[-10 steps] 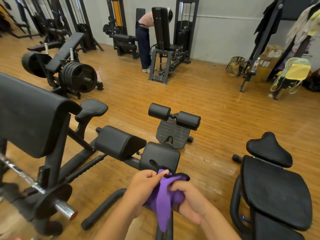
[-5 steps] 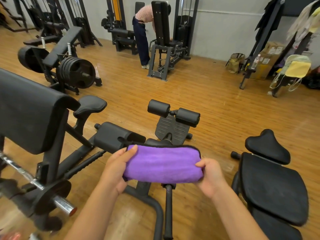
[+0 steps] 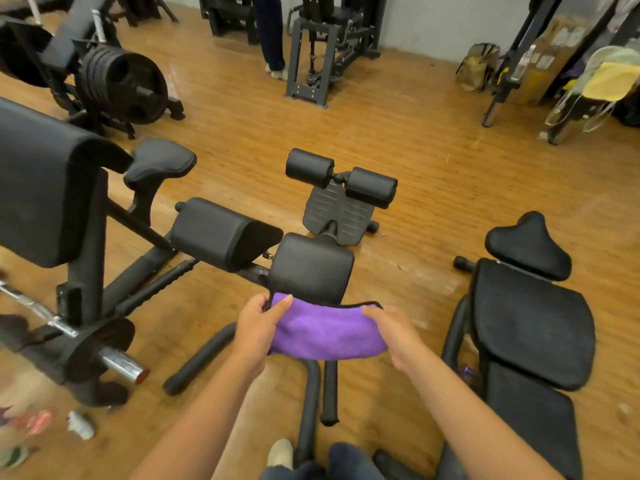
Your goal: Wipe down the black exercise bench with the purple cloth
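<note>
The purple cloth [image 3: 325, 332] is stretched flat between my hands, just in front of the near edge of a black bench pad [image 3: 311, 268]. My left hand [image 3: 258, 323] pinches its left end and my right hand [image 3: 393, 332] grips its right end. A second black pad [image 3: 221, 233] sits to the left on the same frame. Beyond the pads are two black foam rollers [image 3: 341, 180] above a ribbed footplate [image 3: 337, 214].
A preacher-curl stand [image 3: 45, 188] with a loaded barbell [image 3: 114, 362] stands at left. A black adjustable bench [image 3: 526, 320] lies at right. Frame tubes [image 3: 311, 403] run along the wooden floor under my arms. A person's legs [image 3: 272, 32] stand by a far machine.
The bunched cloth has been spread out between both hands. It has since dropped lower, below the near pad's front edge, and my view has tilted downward.
</note>
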`<act>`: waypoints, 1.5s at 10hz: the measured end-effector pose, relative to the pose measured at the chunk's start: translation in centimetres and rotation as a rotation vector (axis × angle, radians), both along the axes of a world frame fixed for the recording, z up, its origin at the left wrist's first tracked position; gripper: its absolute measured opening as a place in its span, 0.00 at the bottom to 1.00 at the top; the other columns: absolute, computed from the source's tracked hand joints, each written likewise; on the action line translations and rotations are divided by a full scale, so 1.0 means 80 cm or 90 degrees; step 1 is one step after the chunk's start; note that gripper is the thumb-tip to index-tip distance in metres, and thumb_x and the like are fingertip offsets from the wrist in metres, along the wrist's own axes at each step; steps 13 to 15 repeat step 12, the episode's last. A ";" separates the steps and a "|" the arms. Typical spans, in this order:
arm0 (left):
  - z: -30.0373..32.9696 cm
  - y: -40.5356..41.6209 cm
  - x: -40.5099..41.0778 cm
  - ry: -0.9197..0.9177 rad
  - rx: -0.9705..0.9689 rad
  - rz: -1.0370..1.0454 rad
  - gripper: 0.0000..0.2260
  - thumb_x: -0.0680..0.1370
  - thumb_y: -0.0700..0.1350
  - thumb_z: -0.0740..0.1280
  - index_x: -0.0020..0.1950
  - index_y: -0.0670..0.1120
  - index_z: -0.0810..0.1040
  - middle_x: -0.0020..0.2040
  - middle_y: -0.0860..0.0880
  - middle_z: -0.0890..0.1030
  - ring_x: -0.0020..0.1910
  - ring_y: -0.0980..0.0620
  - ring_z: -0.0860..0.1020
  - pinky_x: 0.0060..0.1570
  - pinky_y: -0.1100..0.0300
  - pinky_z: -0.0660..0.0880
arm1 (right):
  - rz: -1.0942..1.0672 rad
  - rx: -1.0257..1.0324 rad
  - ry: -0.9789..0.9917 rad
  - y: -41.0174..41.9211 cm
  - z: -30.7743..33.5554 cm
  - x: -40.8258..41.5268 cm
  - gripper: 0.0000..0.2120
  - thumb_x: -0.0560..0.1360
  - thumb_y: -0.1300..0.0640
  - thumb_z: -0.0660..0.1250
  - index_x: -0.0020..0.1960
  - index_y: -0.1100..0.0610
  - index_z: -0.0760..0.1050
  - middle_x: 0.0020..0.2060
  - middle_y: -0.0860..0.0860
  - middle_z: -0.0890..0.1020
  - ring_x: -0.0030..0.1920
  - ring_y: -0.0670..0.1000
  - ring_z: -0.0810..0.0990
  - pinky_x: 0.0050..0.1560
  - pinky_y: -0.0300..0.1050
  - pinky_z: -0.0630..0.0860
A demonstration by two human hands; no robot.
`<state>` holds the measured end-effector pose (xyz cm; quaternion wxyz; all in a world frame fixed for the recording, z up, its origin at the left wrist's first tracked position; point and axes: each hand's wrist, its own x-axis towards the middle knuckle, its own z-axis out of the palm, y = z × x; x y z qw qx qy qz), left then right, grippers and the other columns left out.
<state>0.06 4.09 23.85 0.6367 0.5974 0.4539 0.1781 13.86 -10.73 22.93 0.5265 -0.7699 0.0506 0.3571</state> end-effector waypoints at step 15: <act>-0.347 -0.016 -0.001 0.311 -0.091 -0.117 0.08 0.77 0.46 0.66 0.53 0.47 0.70 0.48 0.46 0.77 0.49 0.46 0.77 0.47 0.54 0.75 | 0.006 -0.187 -0.140 -0.038 -0.326 -0.028 0.12 0.79 0.57 0.60 0.59 0.60 0.68 0.47 0.51 0.74 0.51 0.53 0.75 0.49 0.43 0.69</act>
